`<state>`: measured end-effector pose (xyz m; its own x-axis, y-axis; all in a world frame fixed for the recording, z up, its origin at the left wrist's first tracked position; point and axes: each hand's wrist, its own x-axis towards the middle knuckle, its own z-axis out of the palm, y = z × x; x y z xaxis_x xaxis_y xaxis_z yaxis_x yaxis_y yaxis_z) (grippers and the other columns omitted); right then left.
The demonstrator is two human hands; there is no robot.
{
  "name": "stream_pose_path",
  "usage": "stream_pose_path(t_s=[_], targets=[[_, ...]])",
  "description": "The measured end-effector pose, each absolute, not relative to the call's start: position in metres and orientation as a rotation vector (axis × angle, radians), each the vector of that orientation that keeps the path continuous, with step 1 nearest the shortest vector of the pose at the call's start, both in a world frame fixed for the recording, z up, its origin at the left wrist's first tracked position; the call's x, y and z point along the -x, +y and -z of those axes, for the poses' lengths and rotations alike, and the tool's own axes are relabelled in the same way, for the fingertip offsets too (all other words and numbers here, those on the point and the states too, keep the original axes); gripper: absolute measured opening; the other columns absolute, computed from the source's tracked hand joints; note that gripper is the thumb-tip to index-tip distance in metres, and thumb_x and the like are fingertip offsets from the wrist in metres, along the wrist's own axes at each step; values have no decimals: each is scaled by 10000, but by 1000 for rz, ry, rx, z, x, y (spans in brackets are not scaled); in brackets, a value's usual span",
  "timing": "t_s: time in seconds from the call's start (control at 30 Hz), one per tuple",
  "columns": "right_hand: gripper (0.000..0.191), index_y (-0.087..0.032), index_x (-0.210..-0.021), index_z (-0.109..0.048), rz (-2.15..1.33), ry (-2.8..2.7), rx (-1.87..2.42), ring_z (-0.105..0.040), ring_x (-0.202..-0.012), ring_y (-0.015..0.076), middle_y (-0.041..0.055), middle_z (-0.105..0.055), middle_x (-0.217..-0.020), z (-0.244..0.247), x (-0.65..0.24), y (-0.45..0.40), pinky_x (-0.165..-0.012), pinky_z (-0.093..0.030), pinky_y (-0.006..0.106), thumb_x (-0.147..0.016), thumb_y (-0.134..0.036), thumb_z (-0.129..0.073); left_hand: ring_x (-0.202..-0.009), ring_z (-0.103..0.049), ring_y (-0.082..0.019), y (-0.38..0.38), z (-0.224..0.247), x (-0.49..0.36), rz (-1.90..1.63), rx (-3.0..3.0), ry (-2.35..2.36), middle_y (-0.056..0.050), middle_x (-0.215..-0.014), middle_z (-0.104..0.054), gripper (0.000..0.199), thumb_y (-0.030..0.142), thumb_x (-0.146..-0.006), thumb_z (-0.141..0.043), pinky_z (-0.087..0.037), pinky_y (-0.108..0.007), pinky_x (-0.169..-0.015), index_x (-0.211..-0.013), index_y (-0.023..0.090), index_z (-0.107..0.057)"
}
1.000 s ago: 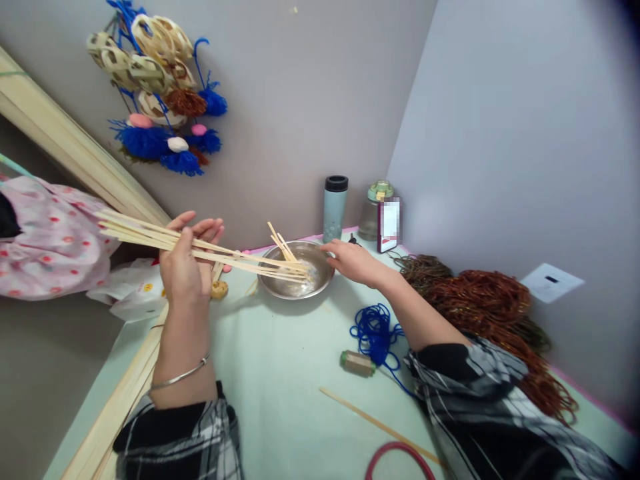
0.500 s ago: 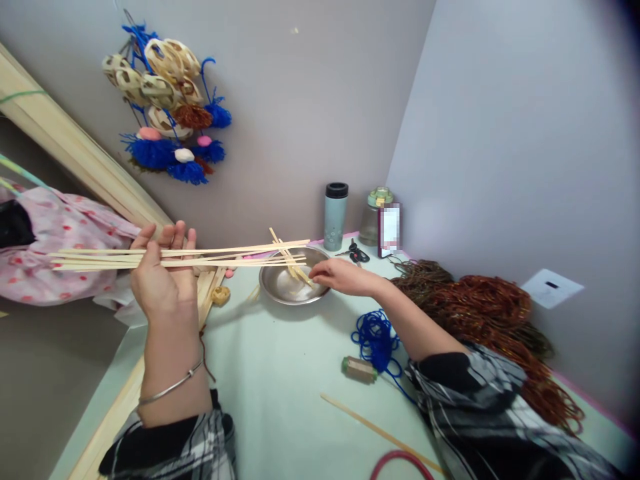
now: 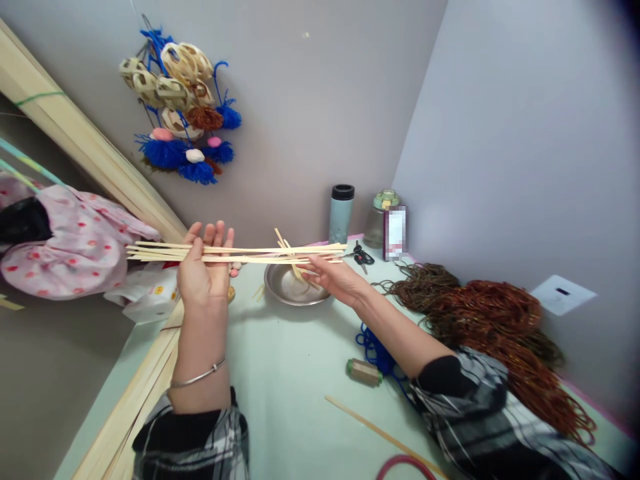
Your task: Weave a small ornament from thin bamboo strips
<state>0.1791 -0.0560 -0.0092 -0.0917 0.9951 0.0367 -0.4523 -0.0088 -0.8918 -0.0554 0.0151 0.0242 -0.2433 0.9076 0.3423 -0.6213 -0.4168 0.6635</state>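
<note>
Got a loose bunch of long pale strips (image 3: 257,251) lying across the left hand (image 3: 204,267), palm up, thumb hooked over to keep them there and fingers mostly stretched out, only slightly curled. Stretching roughly level from there, out over a metal bowl (image 3: 294,299) on the pale green worktop (image 3: 280,380). Got the right hand (image 3: 330,273) over the bowl's right side, right at the far ends of that bunch, fingers bent and partly closed. Can't tell about an actual pinch on anything there.

Also seeing some shorter strips (image 3: 296,272) leaning in the bowl, poking up past the rim.

Further back, near the wall, spotted a blue tumbler (image 3: 341,219), with a phone (image 3: 395,233) standing upright to its right and some keys (image 3: 361,255) in front. Closer in, by the right forearm, noticed blue yarn (image 3: 373,347) just beside a small spool (image 3: 364,372). Over on the right, found a big heap of reddish-brown cord (image 3: 500,310).
</note>
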Motion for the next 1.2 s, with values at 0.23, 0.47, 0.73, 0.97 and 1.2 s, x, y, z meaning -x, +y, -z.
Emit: stream_pose_path(t_s=[0.23, 0.47, 0.73, 0.97, 1.2], targets=[[202, -194, -1005, -707, -1311, -768, 784, -701, -1031, 185, 66, -756, -1083, 10, -188, -47, -941, -574, 326, -905, -361, -651, -1097, -697, -177, 16, -20, 42, -1691, -871, 534, -2, -910, -729, 210, 141, -891, -501, -487, -488, -1083, -1015, 265, -618], [146, -160, -894, -703, -1123, -780, 878, -711, -1017, 219, 102, -771, -979, 10, -212, -39, -928, -574, 361, -884, -255, -594, -1086, -694, -169, 30, -6, 49, -1693, -677, 651, -40, -964, -708, 25, 189, -873, -567, -519, -406, -1048, -877, 213, -569], [196, -167, -938, -670, -609, -1030, 1281, -686, -1027, 236, 113, -753, -1059, 22, -230, -28, -968, -522, 413, -807, -191, -526, -988, -733, -203, 27, 13, 29, -1685, -904, 670, -65, -968, -724, 236, 402, -948, -480, -518, -451, -997, -1067, 233, -593], [317, -177, -1097, -691, -362, -1516, 1684, -668, -962, 230, 85, -740, -1034, 35, -222, -33, -929, -492, 378, -874, -180, -465, -950, -728, -218, 23, 30, 7, -1529, -1298, 910, -107, -935, -767, 556, 621, -950, -406, -509, -404, -976, -1182, 177, -648], [330, -199, -1146, -676, -314, -1595, 1714, -659, -1034, 211, 83, -728, -1122, 38, -217, -35, -954, -477, 345, -912, -132, -452, -1028, -704, -241, 25, 38, 7, -1511, -1564, 1015, -109, -945, -778, 619, 676, -938, -383, -496, -400, -981, -1208, 193, -660]])
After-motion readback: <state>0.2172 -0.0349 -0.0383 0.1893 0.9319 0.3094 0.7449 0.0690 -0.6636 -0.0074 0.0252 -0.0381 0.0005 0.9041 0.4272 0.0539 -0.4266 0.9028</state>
